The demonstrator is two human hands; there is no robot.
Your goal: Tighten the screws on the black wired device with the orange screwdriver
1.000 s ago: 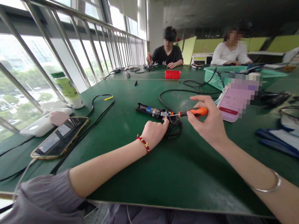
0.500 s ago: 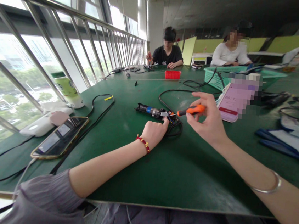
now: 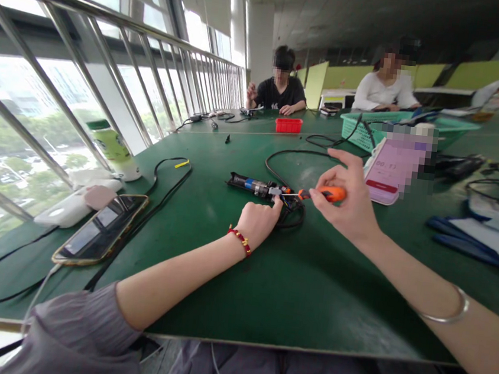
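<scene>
A black tubular device [image 3: 250,183] with a blue band, a silvery part and exposed wires at its right end lies on the green table. My left hand [image 3: 258,222] is closed at the wired end, its index finger pressing there; its other fingertips are hidden. In my right hand [image 3: 350,203], a screwdriver [image 3: 329,193] with an orange and black handle is pinched between thumb and fingers, the index finger raised. Its thin shaft points left, nearly level, and its tip reaches the wired end by my left fingertip. Whether the tip sits in a screw is too small to tell.
A black cable [image 3: 295,151] loops behind the device. To the right are a phone with a timer [image 3: 387,172], a green basket [image 3: 357,133] and gloves [image 3: 480,238]. Leftward lie another phone [image 3: 102,228] and a green-white cup [image 3: 117,152]. Across the table sits a person [image 3: 282,89] near a red tray [image 3: 288,125].
The screwdriver handle has dropped slightly and shifted right, turning more level. My right-hand fingers have changed position on it. My left hand and the device have stayed in place.
</scene>
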